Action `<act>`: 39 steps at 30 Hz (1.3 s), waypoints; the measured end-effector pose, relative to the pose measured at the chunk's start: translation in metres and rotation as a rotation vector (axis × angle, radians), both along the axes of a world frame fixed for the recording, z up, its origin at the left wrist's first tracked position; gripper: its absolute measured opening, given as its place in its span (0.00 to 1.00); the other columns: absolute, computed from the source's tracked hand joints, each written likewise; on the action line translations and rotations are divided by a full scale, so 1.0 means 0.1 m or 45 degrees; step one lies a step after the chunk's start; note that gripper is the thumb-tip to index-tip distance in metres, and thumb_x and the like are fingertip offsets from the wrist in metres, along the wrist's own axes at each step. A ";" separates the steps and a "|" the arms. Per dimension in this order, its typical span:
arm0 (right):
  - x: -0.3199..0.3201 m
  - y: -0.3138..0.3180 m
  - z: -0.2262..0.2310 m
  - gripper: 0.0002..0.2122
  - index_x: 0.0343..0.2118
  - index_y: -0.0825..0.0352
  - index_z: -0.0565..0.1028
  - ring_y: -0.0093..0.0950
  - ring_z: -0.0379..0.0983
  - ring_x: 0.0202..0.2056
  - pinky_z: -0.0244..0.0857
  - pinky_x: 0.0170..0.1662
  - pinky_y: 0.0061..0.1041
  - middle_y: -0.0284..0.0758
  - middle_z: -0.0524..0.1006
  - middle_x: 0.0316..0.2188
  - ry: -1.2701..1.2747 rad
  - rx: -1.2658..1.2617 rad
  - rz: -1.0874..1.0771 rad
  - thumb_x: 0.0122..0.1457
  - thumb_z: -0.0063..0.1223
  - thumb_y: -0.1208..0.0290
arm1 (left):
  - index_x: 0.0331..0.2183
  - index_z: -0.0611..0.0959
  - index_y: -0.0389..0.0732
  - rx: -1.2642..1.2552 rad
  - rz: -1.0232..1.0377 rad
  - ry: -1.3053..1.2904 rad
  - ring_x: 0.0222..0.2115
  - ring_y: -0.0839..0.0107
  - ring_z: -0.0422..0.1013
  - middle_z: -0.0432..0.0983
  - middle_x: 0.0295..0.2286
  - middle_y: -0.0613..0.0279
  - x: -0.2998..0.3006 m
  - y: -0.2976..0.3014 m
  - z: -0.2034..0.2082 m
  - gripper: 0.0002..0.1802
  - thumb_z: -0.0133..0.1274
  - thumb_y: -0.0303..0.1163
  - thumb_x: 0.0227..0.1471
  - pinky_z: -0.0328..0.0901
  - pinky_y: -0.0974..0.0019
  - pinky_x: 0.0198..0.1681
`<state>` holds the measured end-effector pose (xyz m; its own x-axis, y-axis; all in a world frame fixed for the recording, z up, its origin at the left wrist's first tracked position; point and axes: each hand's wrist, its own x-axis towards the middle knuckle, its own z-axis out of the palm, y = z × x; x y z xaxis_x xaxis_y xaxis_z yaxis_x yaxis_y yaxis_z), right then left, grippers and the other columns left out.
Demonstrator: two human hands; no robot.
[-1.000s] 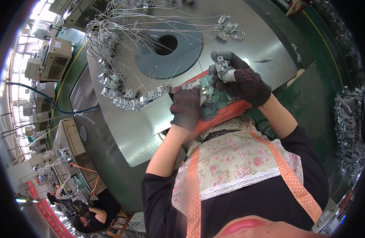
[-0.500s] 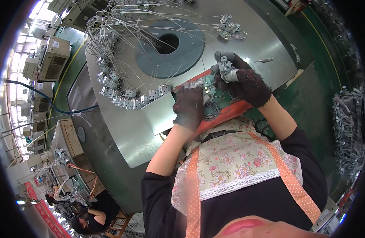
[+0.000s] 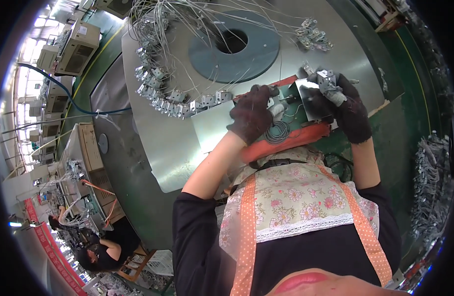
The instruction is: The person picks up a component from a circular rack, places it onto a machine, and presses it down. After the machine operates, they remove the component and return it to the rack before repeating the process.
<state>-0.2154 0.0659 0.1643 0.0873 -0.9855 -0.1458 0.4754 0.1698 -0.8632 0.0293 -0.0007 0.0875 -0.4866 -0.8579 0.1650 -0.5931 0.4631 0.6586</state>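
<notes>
My right hand (image 3: pixel 352 116), in a dark knit glove with greyish fingertips, is closed around a small silvery metal housing (image 3: pixel 326 78) with holes in it. My left hand (image 3: pixel 251 116), gloved alike, bends over the green work surface (image 3: pixel 297 117) with its fingers pinched together; what they grip is hidden. Just below its fingertips lies a coil of thin grey cable (image 3: pixel 278 133). Between the hands a shiny upright metal plate (image 3: pixel 308 101) stands next to my right fingers. A red-orange padded strip (image 3: pixel 286 143) runs along the near edge.
A curved row of similar metal housings (image 3: pixel 175 106) with wires lines the left of the metal tabletop (image 3: pixel 163 148). Behind sits a grey ring (image 3: pixel 202 56) with wires over it. A small pile of parts (image 3: pixel 313 35) lies at the far right. Bundled parts (image 3: pixel 426 187) hang at the right; another person (image 3: pixel 106 254) works at lower left.
My right hand has moved right, away from my left, carrying the metal housing and uncovering the shiny plate. My left hand has turned its fingers toward the coil. The whole view has shifted slightly.
</notes>
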 end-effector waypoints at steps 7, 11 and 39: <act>0.24 -0.28 -0.41 0.19 0.52 0.64 0.75 0.30 0.77 0.42 0.73 0.43 0.28 0.37 0.78 0.41 0.891 -0.449 0.074 0.57 0.60 0.68 | 0.42 0.84 0.43 0.296 0.071 -0.504 0.45 0.47 0.76 0.80 0.42 0.44 0.43 -0.94 0.23 0.20 0.57 0.41 0.47 0.69 0.49 0.51; 0.49 -0.43 -0.51 0.13 0.43 0.64 0.76 0.40 0.76 0.41 0.71 0.44 0.37 0.41 0.77 0.35 1.798 -1.226 0.194 0.53 0.58 0.69 | 0.41 0.85 0.37 0.257 -0.005 -0.987 0.46 0.45 0.77 0.80 0.43 0.39 0.54 -1.11 0.11 0.20 0.53 0.36 0.46 0.70 0.46 0.51; 0.88 -0.33 -1.00 0.31 0.61 0.72 0.64 0.44 0.70 0.40 0.66 0.42 0.44 0.47 0.73 0.36 1.969 -0.975 0.245 0.51 0.55 0.73 | 0.37 0.84 0.42 -0.552 -0.125 -0.361 0.38 0.52 0.75 0.80 0.31 0.54 0.59 -0.14 0.10 0.18 0.58 0.47 0.54 0.65 0.51 0.53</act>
